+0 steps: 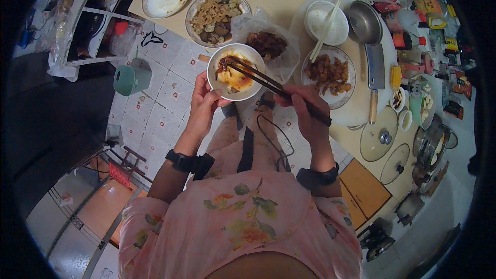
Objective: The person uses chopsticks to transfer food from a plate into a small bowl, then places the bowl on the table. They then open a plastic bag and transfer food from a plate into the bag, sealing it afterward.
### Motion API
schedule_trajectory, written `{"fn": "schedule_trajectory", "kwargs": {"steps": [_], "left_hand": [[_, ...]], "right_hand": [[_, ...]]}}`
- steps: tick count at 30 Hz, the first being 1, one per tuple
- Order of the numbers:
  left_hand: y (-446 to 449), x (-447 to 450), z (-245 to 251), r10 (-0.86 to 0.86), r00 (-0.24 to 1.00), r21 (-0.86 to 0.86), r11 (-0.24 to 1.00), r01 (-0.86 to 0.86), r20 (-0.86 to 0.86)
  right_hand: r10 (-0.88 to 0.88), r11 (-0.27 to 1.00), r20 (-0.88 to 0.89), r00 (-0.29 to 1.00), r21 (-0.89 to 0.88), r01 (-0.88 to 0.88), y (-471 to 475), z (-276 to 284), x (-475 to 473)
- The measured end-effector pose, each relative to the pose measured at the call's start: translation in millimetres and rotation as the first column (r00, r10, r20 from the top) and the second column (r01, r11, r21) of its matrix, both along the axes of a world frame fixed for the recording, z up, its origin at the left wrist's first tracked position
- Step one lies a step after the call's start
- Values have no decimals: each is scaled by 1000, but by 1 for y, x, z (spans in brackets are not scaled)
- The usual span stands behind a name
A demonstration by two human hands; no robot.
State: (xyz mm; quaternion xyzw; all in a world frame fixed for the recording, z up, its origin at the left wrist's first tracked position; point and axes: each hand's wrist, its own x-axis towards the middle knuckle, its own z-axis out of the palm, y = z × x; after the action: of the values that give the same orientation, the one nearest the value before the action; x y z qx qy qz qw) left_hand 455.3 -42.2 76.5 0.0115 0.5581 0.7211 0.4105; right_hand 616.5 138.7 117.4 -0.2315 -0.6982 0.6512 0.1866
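My left hand (207, 95) grips a white bowl (217, 79) by its near left rim, thumb on the edge. Inside are a yellowish-red sauce and a few dark pieces of food (224, 64). My right hand (308, 106) is closed around dark chopsticks (267, 81), whose tips reach into the bowl and touch the food. Just past the bowl lies a clear plastic bag (286, 52) around dark reddish-brown meat (267, 44). Right of it, a plate (327, 102) bears browned, fried-looking pieces (329, 73).
A plate of mixed cooked food (217, 17) stands by the table edge. Pale chopsticks (327, 27) lie across a white bowl (337, 38). A cleaver (376, 69) rests near a metal pan (364, 21). Glass lids (379, 135) and several bottles line the right. A green bin (131, 79) stands on the floor.
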Motion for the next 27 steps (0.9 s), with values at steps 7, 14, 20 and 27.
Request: {"fn": "schedule_trajectory", "kwargs": {"steps": [7,14,20,27], "left_hand": [[1,2,-5,-11,1000,9,1000,11,24],[-1,2,-9,-7,1000,-1,1000,7,2],[-2,-2,-15,19,1000,-20,1000,-19,-6],[-5,-2,-13,58,998,-21,998,-58,-26]], "right_hand": [[-14,998,-22,1000,-57,12,-3,-7,1],[-119,953,-15,993,-281,110,-3,-9,7],[-253,945,-15,967,-217,243,8,0,21],[-377,923,16,926,-81,377,32,-2,20]]}}
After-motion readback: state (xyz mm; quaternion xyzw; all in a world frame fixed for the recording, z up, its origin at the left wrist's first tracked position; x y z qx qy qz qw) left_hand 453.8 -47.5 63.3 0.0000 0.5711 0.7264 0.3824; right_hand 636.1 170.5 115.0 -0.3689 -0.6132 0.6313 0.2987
